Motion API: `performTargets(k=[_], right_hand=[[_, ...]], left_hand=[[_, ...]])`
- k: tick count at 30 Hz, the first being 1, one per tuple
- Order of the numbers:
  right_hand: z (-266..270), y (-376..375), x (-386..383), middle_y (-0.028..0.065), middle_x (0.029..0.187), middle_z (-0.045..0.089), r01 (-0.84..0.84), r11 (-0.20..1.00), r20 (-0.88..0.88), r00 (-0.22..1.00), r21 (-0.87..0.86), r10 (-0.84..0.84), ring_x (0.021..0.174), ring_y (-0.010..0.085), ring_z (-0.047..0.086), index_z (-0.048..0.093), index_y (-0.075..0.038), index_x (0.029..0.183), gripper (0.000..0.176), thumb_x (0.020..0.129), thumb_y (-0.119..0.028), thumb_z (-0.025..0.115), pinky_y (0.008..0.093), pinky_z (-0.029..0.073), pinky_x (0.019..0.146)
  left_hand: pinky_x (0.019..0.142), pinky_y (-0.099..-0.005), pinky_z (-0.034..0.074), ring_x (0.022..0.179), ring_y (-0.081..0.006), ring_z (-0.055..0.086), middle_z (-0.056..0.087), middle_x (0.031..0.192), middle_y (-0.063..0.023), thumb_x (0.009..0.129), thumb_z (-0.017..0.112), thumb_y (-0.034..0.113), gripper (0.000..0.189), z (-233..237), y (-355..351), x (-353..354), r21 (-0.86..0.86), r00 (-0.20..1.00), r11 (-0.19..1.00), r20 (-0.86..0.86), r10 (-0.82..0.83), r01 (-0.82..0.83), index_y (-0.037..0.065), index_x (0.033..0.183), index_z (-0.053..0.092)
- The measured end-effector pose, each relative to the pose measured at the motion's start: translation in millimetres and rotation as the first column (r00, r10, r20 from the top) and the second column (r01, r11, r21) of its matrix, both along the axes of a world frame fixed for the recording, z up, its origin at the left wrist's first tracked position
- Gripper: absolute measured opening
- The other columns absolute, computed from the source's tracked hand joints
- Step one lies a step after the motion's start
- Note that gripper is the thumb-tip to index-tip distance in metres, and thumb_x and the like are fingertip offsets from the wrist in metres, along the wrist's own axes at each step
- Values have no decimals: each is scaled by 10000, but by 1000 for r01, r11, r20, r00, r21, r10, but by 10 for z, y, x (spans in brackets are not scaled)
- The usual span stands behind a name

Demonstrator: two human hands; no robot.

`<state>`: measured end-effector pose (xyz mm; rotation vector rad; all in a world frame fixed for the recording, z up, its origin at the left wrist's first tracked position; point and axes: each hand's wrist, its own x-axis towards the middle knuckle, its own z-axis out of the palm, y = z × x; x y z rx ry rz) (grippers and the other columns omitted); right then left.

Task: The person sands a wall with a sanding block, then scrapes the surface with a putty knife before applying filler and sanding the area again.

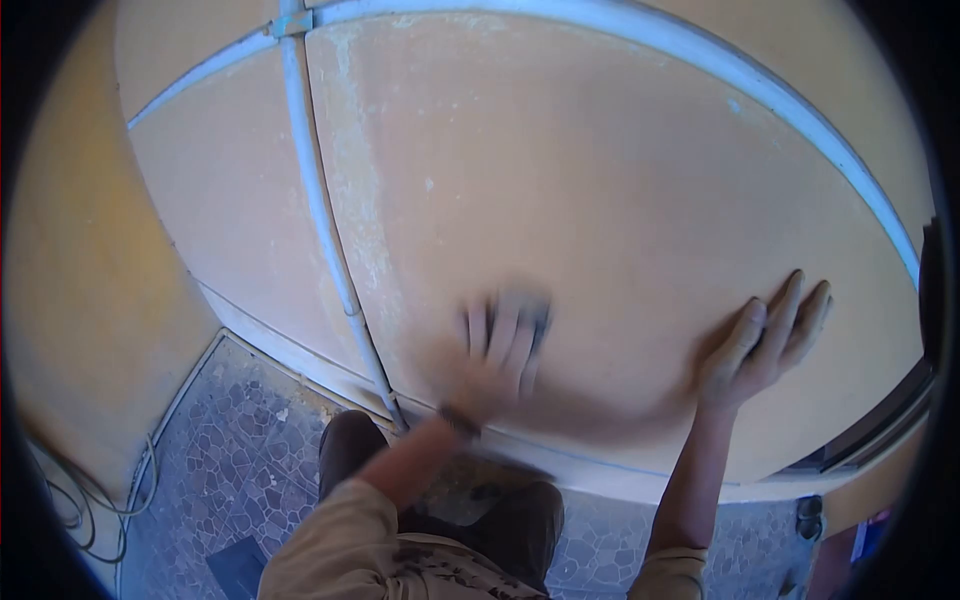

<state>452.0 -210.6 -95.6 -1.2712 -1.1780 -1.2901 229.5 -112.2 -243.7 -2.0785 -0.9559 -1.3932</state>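
Note:
A peach-coloured wall (600,180) fills most of the head view, with paler, patchy paint along its left part. My left hand (490,365), smeared by motion and with a band on its wrist, presses a small dark grey pad (540,308) against the wall. The fingers lie over the pad, so its exact kind is hard to make out. To the right, my right hand (760,345) rests on the same wall with its fingers apart and nothing in it.
A pale vertical pipe (322,215) runs down the wall and meets a long horizontal pipe (600,12) at a bracket. Coiled hose (90,510) lies at lower left. Below are a stone-patterned floor (240,440), a dark flat piece (240,565) and dark footwear (809,517).

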Motion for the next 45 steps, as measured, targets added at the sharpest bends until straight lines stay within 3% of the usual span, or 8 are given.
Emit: performTargets(k=[3,6,12,19,25,33,39,45], right_hand=[[-93,63,-47,273,1415,357,95,995,103,990,5,-95,1344,396,312,510,72,1281,427,959,-196,435,498,271,1087],[-88,123,-87,274,1404,375,63,997,96,993,41,-67,1336,395,327,504,83,1282,433,960,-197,428,493,279,1079],[-132,117,-80,294,1408,358,65,997,83,994,47,-68,1318,407,352,490,100,1285,435,959,-180,418,480,302,1074],[-134,153,-110,285,1410,358,73,996,87,993,50,-77,1319,390,359,466,95,1306,446,973,-191,389,450,322,1083],[-140,124,-71,265,1403,385,131,990,96,986,49,-135,1317,373,373,478,89,1299,442,978,-202,389,443,337,1079],[-137,129,-165,289,1394,385,103,993,30,994,53,-105,1311,399,369,485,105,1287,424,949,-141,411,451,319,1081],[-142,104,-148,284,1392,395,66,995,-3,998,68,-66,1313,399,365,503,100,1272,422,937,-145,427,471,304,1076],[-144,126,-155,285,1363,432,44,994,-4,999,103,-44,1290,417,389,539,84,1245,408,925,-149,442,479,313,1063]], left_hand=[[1078,-628,175,1286,-488,334,369,1423,-235,854,539,207,498,2096,193,-292,210,979,977,205,2,-46,11,1309,490],[1083,-623,174,1298,-475,324,374,1420,-232,836,552,185,524,2214,372,-469,331,989,943,141,-42,-7,6,1323,477],[1058,-690,111,1329,-507,259,385,1350,-332,840,516,157,443,-1092,117,-455,-27,985,994,135,-103,107,-129,1178,495],[1033,-646,266,1289,-486,343,408,1419,-184,813,536,133,470,1972,507,-765,310,969,944,175,-174,113,32,1272,534],[1018,-686,242,1300,-490,322,422,1374,-248,842,533,219,346,-1043,260,-700,-65,987,998,157,36,-26,11,1109,606],[1075,-616,222,1299,-505,322,395,1415,-225,825,545,127,529,2165,566,-901,423,962,898,174,-210,120,-23,1324,452],[1004,-761,110,1280,-619,233,224,1464,-304,852,497,169,511,-1143,272,-572,127,956,991,283,-73,38,-142,1250,417],[1055,-699,93,1337,-526,233,311,1475,-215,874,507,193,500,1858,304,-543,262,989,963,112,-96,64,5,1333,451]])
